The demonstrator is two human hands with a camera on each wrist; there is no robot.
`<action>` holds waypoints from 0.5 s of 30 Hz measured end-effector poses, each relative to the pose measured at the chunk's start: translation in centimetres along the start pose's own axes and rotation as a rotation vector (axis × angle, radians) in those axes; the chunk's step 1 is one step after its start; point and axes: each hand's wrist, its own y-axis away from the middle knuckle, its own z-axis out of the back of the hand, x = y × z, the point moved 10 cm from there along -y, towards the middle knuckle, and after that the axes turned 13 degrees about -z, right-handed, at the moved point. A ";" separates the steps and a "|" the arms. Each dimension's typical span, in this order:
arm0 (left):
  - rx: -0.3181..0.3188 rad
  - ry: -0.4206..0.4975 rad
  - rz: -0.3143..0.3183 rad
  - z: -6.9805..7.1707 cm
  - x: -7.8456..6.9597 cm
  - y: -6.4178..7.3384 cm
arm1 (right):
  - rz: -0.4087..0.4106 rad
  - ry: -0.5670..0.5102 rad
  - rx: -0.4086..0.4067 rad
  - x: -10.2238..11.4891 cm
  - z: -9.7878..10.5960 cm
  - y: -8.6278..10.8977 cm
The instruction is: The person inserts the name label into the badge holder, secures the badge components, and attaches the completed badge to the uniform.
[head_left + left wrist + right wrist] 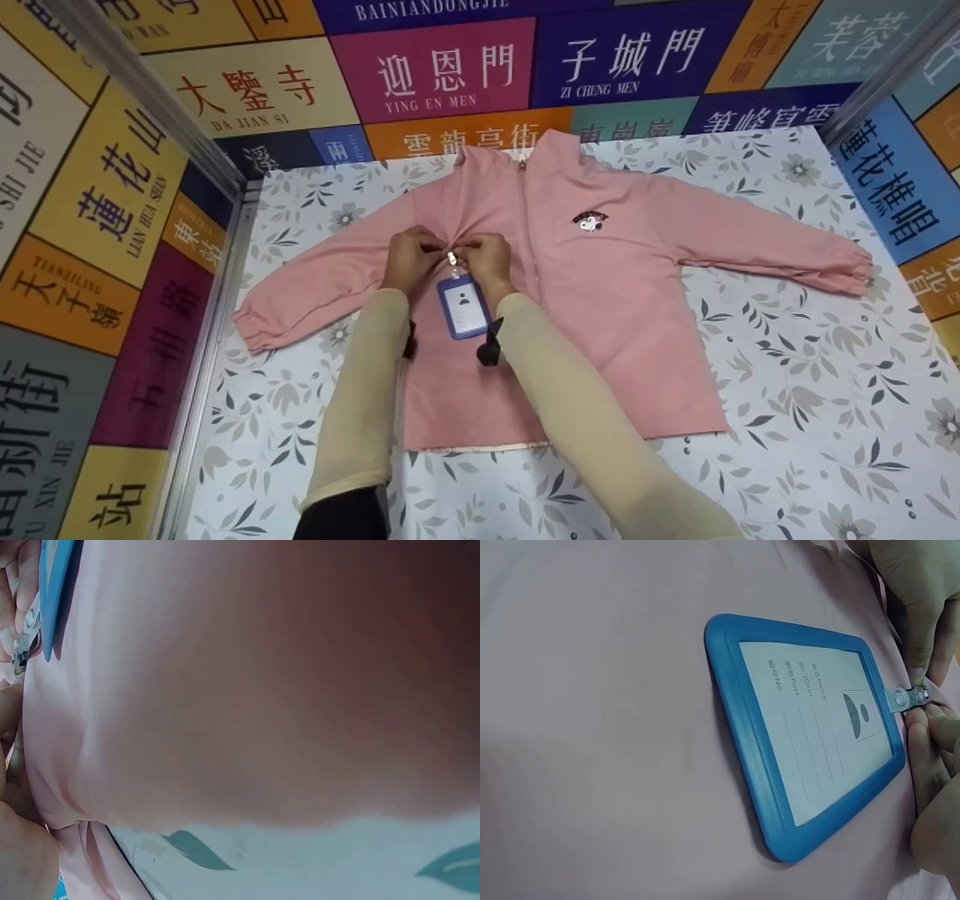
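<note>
A pink zip-up jacket (592, 322) lies spread front-up on the table. On its left side rests an ID badge (466, 319) with a blue frame and white card, its metal clip (451, 259) at the top against a raised fold of cloth. My left hand (411, 259) pinches the jacket's fabric just left of the clip. My right hand (487, 262) pinches at the clip from the other side, fingertips close to the left ones. The right wrist view shows the clip (920, 695) between both hands' fingertips; the clip's jaws are partly hidden by fingers and cloth.
The table (787, 367) has a white leaf-patterned cover. Panels with large Chinese lettering (442, 71) stand behind and on both sides. A metal frame edge (202, 360) runs along the left. A small dog emblem (591, 220) marks the jacket's chest.
</note>
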 end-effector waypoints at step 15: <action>0.026 -0.038 0.025 -0.1 -0.1 -0.1 | -0.036 -0.013 0.016 -0.3 -0.1 -0.3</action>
